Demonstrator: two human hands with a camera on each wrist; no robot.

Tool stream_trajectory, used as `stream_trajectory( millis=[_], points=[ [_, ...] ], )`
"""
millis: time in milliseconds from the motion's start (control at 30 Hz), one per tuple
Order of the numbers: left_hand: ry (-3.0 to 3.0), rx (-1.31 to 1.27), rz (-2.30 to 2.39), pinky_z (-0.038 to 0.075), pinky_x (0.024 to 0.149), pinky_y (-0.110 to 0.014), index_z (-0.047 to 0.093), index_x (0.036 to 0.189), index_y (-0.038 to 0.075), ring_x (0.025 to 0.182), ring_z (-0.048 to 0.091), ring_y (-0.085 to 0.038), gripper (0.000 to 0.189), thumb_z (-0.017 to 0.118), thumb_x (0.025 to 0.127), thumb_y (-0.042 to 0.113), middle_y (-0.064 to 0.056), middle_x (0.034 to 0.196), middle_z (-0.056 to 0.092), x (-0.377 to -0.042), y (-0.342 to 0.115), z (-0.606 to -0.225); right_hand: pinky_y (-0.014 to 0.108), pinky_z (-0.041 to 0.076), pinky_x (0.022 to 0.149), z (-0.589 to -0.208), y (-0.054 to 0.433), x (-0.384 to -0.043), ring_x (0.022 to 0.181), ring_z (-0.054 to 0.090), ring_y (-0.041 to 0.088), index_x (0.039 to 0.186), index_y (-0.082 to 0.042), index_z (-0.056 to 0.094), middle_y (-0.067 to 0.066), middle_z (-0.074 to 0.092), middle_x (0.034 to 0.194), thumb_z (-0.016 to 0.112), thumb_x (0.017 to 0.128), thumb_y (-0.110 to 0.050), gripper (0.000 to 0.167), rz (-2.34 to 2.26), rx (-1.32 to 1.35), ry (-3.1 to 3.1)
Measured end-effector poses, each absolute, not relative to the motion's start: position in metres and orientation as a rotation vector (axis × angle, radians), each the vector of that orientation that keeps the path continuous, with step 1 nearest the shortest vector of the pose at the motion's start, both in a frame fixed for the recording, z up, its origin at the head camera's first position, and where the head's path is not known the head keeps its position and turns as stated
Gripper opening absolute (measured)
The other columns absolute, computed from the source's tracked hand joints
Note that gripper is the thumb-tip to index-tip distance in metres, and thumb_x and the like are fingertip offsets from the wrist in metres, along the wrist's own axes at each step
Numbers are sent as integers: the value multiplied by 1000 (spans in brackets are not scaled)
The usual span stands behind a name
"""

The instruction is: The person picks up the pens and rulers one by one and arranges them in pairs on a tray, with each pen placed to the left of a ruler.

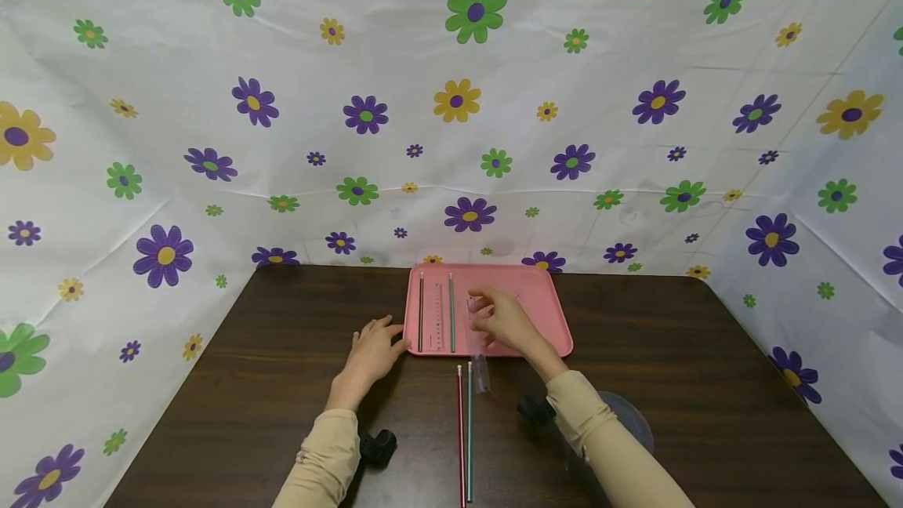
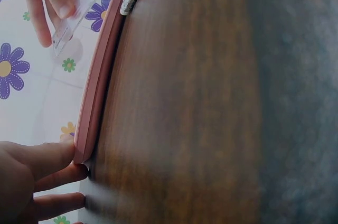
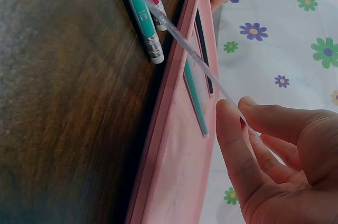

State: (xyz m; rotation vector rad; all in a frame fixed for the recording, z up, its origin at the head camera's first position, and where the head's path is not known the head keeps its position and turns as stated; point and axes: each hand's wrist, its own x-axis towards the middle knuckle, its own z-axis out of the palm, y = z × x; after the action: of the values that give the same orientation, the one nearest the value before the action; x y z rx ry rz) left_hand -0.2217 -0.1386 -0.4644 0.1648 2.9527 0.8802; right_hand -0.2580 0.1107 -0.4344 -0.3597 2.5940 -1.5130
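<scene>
My right hand (image 1: 506, 321) pinches a clear plastic ruler (image 1: 481, 373) between thumb and fingers, above a pink tray (image 1: 536, 312). The ruler is tilted in the right wrist view, its far end over the tray's near rim. My left hand (image 1: 372, 350) touches the tray's near left corner with its fingers extended. Inside the tray lie a dark pencil (image 1: 421, 312), another clear ruler (image 1: 438, 328) and a green pencil (image 1: 451, 312), side by side. In front of it, a red pencil (image 1: 461, 429) and a second green pencil (image 1: 469, 429) lie close together, eraser ends towards the tray.
A round, clear container (image 1: 631, 420) sits on the dark wooden table (image 1: 275, 382), partly hidden by the right forearm. A flower-printed white cloth (image 1: 423, 61) hangs behind the table and along its sides. A black camera (image 1: 378, 448) is on the left wrist.
</scene>
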Motion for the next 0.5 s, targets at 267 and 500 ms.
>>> stream_trajectory(
  millis=[267, 500],
  points=[
    [2949, 160, 884, 17, 115, -70, 61, 135, 3, 145, 30, -48, 42, 60, 99, 26, -24, 153, 42, -219, -138, -463, 44, 60, 56, -434, 107, -265, 71, 67, 21, 144, -2, 49, 20, 64, 118, 67, 87, 4, 60, -1555, -350, 2583],
    [2951, 166, 874, 18, 115, -71, 62, 134, 3, 144, 31, -48, 42, 59, 99, 26, -24, 152, 43, -218, -139, -464, 36, 59, 54, -439, 102, -273, 66, 67, 25, 146, -1, 47, 20, 63, 120, 65, 88, 5, 61, -1570, -317, 2589]
  ],
)
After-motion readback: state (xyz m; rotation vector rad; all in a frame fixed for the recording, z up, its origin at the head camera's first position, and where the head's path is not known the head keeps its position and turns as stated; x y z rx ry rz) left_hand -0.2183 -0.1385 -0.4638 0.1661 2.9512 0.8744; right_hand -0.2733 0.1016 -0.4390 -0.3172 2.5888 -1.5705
